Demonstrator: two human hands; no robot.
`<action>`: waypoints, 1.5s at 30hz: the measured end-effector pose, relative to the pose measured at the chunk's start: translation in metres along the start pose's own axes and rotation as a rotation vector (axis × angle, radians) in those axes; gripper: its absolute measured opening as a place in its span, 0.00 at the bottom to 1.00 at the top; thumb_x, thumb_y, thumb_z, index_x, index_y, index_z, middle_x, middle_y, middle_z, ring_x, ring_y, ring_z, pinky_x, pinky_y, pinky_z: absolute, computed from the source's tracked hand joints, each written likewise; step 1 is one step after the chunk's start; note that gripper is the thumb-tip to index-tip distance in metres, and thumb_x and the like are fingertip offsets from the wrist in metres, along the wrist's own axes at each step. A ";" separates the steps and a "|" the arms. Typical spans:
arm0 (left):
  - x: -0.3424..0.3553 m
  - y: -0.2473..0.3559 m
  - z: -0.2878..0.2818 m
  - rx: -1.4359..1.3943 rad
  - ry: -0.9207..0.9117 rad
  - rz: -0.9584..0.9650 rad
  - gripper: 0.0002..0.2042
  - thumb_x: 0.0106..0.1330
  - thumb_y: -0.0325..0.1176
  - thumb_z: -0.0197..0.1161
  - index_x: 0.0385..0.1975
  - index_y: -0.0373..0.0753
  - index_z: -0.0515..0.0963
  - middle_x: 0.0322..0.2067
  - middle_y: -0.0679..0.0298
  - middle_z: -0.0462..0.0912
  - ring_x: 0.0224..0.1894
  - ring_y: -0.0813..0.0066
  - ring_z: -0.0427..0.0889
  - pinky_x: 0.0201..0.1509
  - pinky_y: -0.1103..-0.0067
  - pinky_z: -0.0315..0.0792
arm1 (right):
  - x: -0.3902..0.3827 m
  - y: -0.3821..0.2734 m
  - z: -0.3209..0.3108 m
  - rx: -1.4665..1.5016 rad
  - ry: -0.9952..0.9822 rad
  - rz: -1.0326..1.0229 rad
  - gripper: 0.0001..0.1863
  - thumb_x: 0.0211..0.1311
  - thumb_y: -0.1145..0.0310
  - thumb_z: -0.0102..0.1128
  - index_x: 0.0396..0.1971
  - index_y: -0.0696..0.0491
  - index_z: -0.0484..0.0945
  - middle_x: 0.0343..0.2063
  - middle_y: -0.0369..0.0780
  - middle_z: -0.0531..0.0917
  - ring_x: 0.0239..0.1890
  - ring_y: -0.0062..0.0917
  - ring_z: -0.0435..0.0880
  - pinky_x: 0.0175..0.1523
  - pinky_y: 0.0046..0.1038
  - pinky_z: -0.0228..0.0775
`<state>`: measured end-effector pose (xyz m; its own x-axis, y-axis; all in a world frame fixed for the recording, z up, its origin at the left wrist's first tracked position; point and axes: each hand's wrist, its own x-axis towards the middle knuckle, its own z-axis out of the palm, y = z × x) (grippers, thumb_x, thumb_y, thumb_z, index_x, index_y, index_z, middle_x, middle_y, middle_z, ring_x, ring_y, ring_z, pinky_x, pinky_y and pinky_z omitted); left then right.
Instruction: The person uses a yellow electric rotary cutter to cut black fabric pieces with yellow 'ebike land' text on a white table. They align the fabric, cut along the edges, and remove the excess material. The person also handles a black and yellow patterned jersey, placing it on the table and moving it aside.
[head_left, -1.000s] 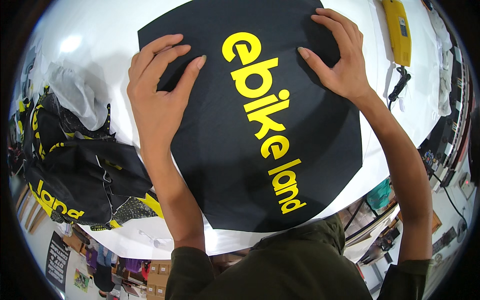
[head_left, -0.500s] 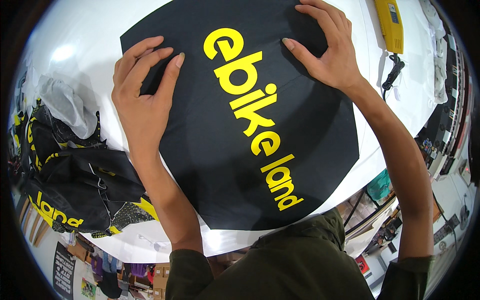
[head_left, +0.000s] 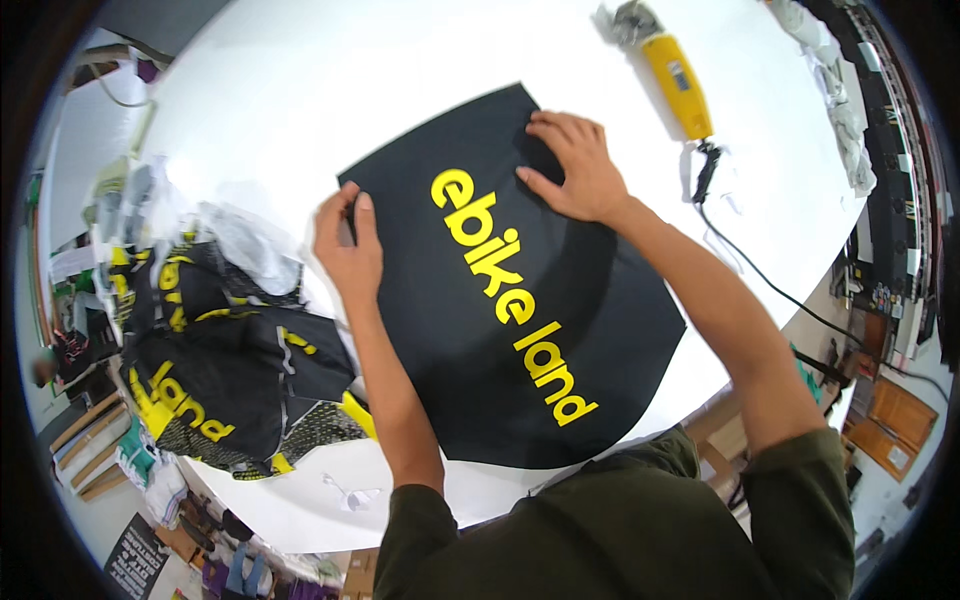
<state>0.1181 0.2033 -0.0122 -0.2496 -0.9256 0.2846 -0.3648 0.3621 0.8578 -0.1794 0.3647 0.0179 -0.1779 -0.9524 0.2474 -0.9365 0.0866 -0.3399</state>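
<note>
A black fabric panel [head_left: 600, 300] with large yellow lettering lies flat on the white table [head_left: 330, 100]. My left hand [head_left: 348, 245] is at the panel's left edge, fingers curled over that edge and pinching it. My right hand [head_left: 575, 170] rests palm down with fingers spread on the panel's upper part, just below its top corner. Both forearms come in from the lower edge, in dark green sleeves.
A pile of black and yellow garment pieces [head_left: 220, 350] lies to the left, with white fabric [head_left: 250, 245] on top of it. A yellow corded power tool [head_left: 678, 85] sits at the far right, its black cable [head_left: 760, 280] running off the table's right edge.
My left hand has gone from lying flat on the panel to curling over its left edge. My right hand has stayed on the upper part. The view has pulled back.
</note>
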 end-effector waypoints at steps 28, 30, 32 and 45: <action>-0.493 0.211 -0.088 0.594 0.086 -0.327 0.27 0.62 0.37 0.73 0.61 0.38 0.75 0.67 0.46 0.70 0.69 0.43 0.68 0.70 0.53 0.61 | -0.024 0.208 -0.093 0.205 -0.060 0.596 0.35 0.67 0.47 0.60 0.61 0.59 0.65 0.52 0.55 0.82 0.56 0.51 0.83 0.59 0.54 0.74; -0.463 0.237 -0.066 0.557 -0.009 -0.267 0.29 0.62 0.39 0.74 0.62 0.38 0.74 0.68 0.47 0.68 0.69 0.43 0.67 0.71 0.53 0.60 | -0.021 0.210 -0.105 0.157 -0.108 0.613 0.32 0.68 0.48 0.59 0.60 0.58 0.67 0.53 0.54 0.81 0.57 0.50 0.82 0.60 0.56 0.71; -0.448 0.255 -0.045 0.552 -0.073 -0.293 0.31 0.63 0.41 0.73 0.64 0.38 0.73 0.69 0.47 0.66 0.70 0.44 0.66 0.72 0.53 0.60 | -0.010 0.223 -0.120 0.070 -0.124 0.609 0.30 0.69 0.49 0.57 0.59 0.57 0.68 0.55 0.53 0.81 0.59 0.50 0.81 0.62 0.59 0.68; -0.477 0.237 -0.002 0.818 -0.108 -0.558 0.34 0.67 0.53 0.66 0.70 0.45 0.69 0.76 0.52 0.60 0.76 0.46 0.60 0.72 0.46 0.58 | -0.030 0.315 -0.140 -0.176 0.200 0.280 0.32 0.72 0.56 0.56 0.69 0.57 0.65 0.64 0.50 0.74 0.66 0.48 0.73 0.66 0.59 0.62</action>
<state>0.1527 0.7307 0.0559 0.0809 -0.9861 -0.1451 -0.9508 -0.1200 0.2858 -0.5118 0.4611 0.0305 -0.4737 -0.8103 0.3451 -0.8775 0.4011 -0.2627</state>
